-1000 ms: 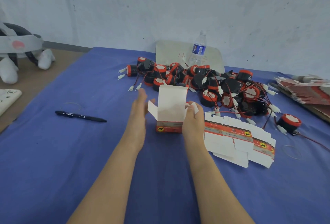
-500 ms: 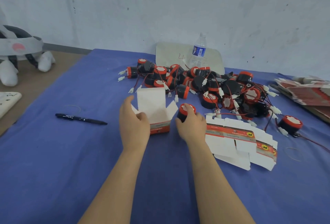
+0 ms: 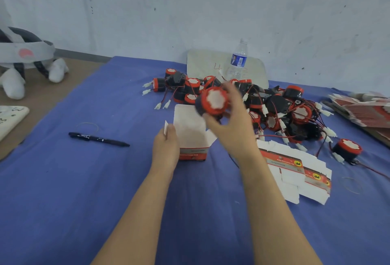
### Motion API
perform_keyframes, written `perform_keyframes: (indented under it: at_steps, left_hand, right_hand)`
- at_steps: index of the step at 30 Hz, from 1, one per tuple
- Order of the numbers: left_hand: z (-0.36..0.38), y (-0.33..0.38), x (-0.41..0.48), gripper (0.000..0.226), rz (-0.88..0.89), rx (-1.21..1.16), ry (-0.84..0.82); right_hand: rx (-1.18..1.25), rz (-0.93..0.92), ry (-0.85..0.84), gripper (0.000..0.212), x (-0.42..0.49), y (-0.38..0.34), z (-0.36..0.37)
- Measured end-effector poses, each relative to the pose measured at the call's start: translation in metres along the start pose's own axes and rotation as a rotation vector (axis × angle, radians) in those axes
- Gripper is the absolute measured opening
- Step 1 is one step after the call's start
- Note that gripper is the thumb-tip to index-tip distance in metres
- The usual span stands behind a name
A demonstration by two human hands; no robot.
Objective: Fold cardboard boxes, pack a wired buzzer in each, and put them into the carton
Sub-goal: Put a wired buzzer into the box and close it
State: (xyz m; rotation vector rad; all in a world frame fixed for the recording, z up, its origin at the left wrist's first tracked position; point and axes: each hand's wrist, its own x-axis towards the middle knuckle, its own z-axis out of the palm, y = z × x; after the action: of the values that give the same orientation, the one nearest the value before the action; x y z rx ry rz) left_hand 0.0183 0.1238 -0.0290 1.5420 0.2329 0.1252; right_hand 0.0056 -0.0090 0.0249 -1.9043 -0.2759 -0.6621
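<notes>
The buzzer (image 3: 214,101), blurred, is clasped by the right hand (image 3: 232,125), fingers curled round it, just above the box (image 3: 193,138) at its 1 o'clock. Its red-rimmed white face and axis point toward the camera. The one erect box stands with flaps open, only white card showing inside. The left hand (image 3: 165,148) grips its 9 o'clock wall. Flat blanks (image 3: 295,169) lie at 4 o'clock, and an uncountable buzzer heap (image 3: 274,104) at 1.

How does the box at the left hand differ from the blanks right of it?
The box stands erected, top flaps open; the blanks lie flat, unfolded, overlapping. The left hand holds the box; the right hand holds a buzzer, not the blanks. Both are white card with a red printed band.
</notes>
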Motion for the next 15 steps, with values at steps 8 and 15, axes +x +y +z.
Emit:
perform_keyframes:
  at_steps: [8,15]
  left_hand:
    - [0.002,0.002,-0.001,0.053,-0.065,-0.1,-0.048]
    - [0.003,0.0,0.002,0.054,-0.065,-0.106,-0.05]
  right_hand:
    - [-0.42,0.099,-0.436,0.063,-0.016,0.011,0.029]
    - [-0.48,0.158,-0.405,0.065,-0.013,0.009,0.03]
